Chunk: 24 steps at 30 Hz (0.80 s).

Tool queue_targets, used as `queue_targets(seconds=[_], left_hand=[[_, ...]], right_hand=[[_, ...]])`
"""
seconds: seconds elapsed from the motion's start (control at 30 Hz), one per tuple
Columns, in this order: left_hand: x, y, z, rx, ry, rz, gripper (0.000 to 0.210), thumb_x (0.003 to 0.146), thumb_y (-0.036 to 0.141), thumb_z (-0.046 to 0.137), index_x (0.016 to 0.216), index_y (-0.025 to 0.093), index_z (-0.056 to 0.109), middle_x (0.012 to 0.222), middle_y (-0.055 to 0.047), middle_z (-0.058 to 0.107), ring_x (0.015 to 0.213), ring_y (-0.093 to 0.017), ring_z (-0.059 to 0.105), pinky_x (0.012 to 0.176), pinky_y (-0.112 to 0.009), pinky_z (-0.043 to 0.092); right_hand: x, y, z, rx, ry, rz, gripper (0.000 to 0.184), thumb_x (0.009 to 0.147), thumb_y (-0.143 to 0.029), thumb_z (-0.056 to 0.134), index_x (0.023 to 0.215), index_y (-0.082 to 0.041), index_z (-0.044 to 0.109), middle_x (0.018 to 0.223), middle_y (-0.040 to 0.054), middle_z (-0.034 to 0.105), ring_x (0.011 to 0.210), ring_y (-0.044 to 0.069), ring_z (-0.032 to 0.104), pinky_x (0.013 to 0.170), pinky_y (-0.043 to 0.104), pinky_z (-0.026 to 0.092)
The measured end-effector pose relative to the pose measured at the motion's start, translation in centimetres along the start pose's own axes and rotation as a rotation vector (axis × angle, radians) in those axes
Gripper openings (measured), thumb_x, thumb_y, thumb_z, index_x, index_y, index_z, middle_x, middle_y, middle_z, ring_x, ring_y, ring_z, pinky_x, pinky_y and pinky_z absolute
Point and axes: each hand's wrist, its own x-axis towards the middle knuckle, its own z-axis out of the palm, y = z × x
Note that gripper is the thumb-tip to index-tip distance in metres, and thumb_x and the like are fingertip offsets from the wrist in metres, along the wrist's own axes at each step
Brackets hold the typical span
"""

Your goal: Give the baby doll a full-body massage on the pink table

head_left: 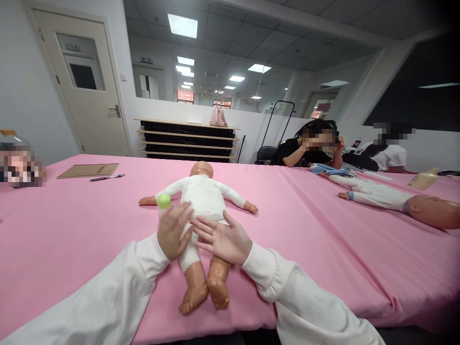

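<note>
A doll (203, 195) lies on the table (305, 230), right of a pen (108, 178).

No text can be read surely, neither on the brown notebook (88, 170) nor the door sign (146, 60).

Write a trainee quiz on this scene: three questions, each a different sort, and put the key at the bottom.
1. Of the left hand and the right hand, which shows its open palm to the camera? A, left; B, right; C, neither.
2. True or false: the nearer doll lies with its head farther from the camera than its feet.
3. Fill in: the small round thing just beyond the left hand is coloured ____.
Key: 1 B; 2 true; 3 green.
</note>
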Motion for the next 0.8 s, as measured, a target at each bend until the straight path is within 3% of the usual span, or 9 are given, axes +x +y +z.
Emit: queue_targets(seconds=[0.07, 0.13, 0.27, 0.37, 0.47, 0.57, 0.7, 0.8], left_hand=[[0.4, 2.1, -0.7, -0.116, -0.158, 0.353, 0.046, 0.083, 0.028, 0.039, 0.13, 0.025, 0.038, 0.122, -0.005, 0.055, 0.12, -0.02, 0.043, 0.107, -0.04, 0.018], [0.7, 3.8, -0.9, -0.157, -0.283, 0.464, 0.045, 0.086, 0.038, 0.035, 0.127, 0.021, 0.044, 0.123, -0.006, 0.054, 0.122, -0.02, 0.04, 0.109, -0.04, 0.01], [0.7, 5.3, -0.6, -0.136, -0.362, 0.389, 0.048, 0.088, 0.041, 0.032, 0.126, 0.015, 0.045, 0.129, -0.008, 0.049, 0.127, -0.021, 0.033, 0.11, -0.042, 0.004], [0.5, 5.2, -0.5, -0.15, -0.375, 0.431, 0.049, 0.089, 0.041, 0.031, 0.127, 0.014, 0.044, 0.128, -0.008, 0.05, 0.128, -0.02, 0.032, 0.11, -0.042, 0.004], [0.4, 5.1, -0.7, -0.148, -0.381, 0.502, 0.048, 0.089, 0.042, 0.032, 0.127, 0.016, 0.043, 0.128, -0.005, 0.05, 0.129, -0.018, 0.03, 0.111, -0.041, 0.003], [0.4, 5.1, -0.8, -0.116, -0.335, 0.461, 0.048, 0.089, 0.043, 0.033, 0.127, 0.017, 0.044, 0.128, -0.004, 0.049, 0.129, -0.018, 0.03, 0.11, -0.042, -0.001], [0.6, 5.1, -0.8, -0.084, -0.282, 0.389, 0.047, 0.09, 0.038, 0.031, 0.127, 0.012, 0.044, 0.128, -0.007, 0.049, 0.129, -0.02, 0.03, 0.11, -0.044, 0.002], [0.6, 5.1, -0.8, -0.095, -0.294, 0.438, 0.044, 0.089, 0.035, 0.034, 0.126, 0.015, 0.045, 0.13, -0.006, 0.048, 0.128, -0.019, 0.031, 0.11, -0.043, 0.004]], right_hand=[[-0.2, 0.4, 0.4, -0.006, -0.01, 0.041, 0.07, 0.083, -0.064, 0.016, 0.122, -0.012, 0.045, 0.138, 0.0124, 0.035, 0.126, 0.02, 0.035, 0.104, 0.038, 0.025], [-0.4, 0.5, 0.7, -0.003, -0.035, 0.071, 0.075, 0.081, -0.067, 0.017, 0.122, -0.011, 0.044, 0.134, 0.0144, 0.04, 0.123, 0.02, 0.039, 0.105, 0.037, 0.024], [-0.8, -0.1, 0.8, -0.011, -0.067, -0.036, 0.072, 0.082, -0.066, 0.016, 0.124, -0.013, 0.043, 0.133, 0.0126, 0.042, 0.125, 0.018, 0.037, 0.107, 0.035, 0.019], [-0.9, -0.5, 1.1, -0.061, -0.014, -0.14, 0.067, 0.084, -0.062, 0.015, 0.122, -0.016, 0.045, 0.136, 0.0093, 0.038, 0.127, 0.016, 0.033, 0.107, 0.035, 0.019], [-0.9, 0.2, 1.5, -0.054, 0.002, -0.073, 0.071, 0.082, -0.066, 0.016, 0.126, -0.016, 0.042, 0.14, 0.0095, 0.033, 0.129, 0.016, 0.03, 0.107, 0.035, 0.019], [-0.9, 0.8, 1.7, 0.005, -0.044, -0.003, 0.075, 0.081, -0.067, 0.017, 0.13, -0.015, 0.038, 0.14, 0.0099, 0.032, 0.129, 0.017, 0.03, 0.107, 0.034, 0.016], [-1.3, 0.2, 1.8, 0.021, -0.058, -0.053, 0.074, 0.081, -0.066, 0.018, 0.129, -0.013, 0.039, 0.139, 0.0104, 0.034, 0.128, 0.017, 0.031, 0.108, 0.033, 0.015], [-1.4, -0.5, 2.0, -0.007, 0.007, -0.127, 0.072, 0.082, -0.065, 0.018, 0.127, -0.014, 0.04, 0.14, 0.0087, 0.033, 0.129, 0.015, 0.029, 0.106, 0.032, 0.018]])
